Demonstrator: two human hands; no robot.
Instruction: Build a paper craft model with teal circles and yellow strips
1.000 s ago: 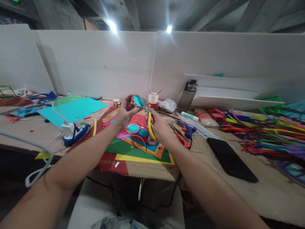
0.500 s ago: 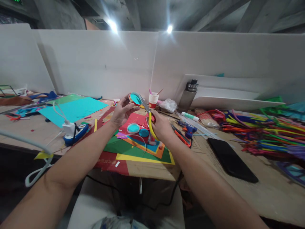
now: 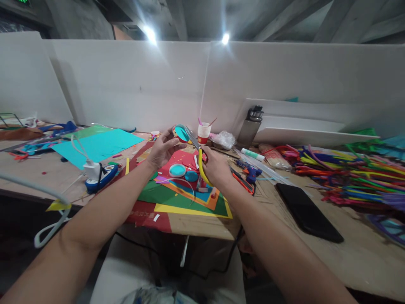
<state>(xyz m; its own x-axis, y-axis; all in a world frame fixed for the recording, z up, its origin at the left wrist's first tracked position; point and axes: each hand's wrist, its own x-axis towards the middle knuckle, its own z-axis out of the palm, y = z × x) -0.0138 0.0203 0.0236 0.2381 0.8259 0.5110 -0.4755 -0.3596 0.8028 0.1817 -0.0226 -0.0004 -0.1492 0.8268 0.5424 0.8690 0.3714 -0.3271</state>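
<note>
My left hand [image 3: 163,148] grips a small round piece [image 3: 181,133] by its edge, with a turquoise face and a red-patterned rim; it may be a cut-down paper cup. In my right hand [image 3: 215,165] is a pair of scissors [image 3: 201,162] with yellow handles, fingers wrapped round the loops. The blades point up and left and reach the right edge of the round piece. Below my hands, a white-rimmed turquoise disc [image 3: 177,170] and a smaller turquoise disc [image 3: 190,176] lie on stacked coloured sheets [image 3: 161,196].
Behind my hands stand paper cups [image 3: 203,134] and a grey bottle [image 3: 249,126]. A glue stick [image 3: 252,154], a glue gun [image 3: 252,173], a black phone [image 3: 308,212] and bundled pipe cleaners [image 3: 354,177] lie to the right. A blue power strip [image 3: 101,179] and turquoise sheet [image 3: 98,145] are left.
The round piece and my left hand have shifted slightly right and down. The scissors have moved a little with them, their blades now at the piece's right edge rather than across it.
</note>
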